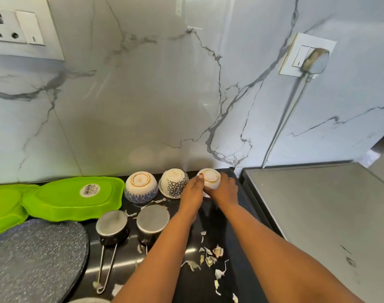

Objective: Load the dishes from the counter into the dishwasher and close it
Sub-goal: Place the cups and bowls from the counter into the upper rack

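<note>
**Two hands around one upturned bowl at the back of the bench**

Three small ceramic bowls stand upside down in a row along the marble wall. The rightmost, a white bowl with a gold-ringed foot (211, 178), sits at about 1 o'clock from the middle of the black bench (208, 217). The left hand (192, 190) grasps it from its 9 o'clock side, thumb up against the foot, and the right hand (225, 188) wraps it from 3 o'clock; the fingers of both are curled on its wall.

Just beside it at 9 o'clock is a white bowl with a dark dotted pattern (174, 183), tilted slightly, and farther along a white bowl with a blue lattice band (140, 186).

At 6 o'clock from these, two inverted steel cups with wire handles (112, 226) (152, 220) stand side by side. Two bright green plastic trays (75, 199) (5, 204) lie upside down at the bench's 9 o'clock, overlapping. A speckled grey round plate (35, 259) lies at 7 o'clock. Pale dry peel scraps (210, 256) are scattered at 5 o'clock, between the forearms. A grey steel appliance top (317, 215) adjoins the bench at 3 o'clock.
</note>
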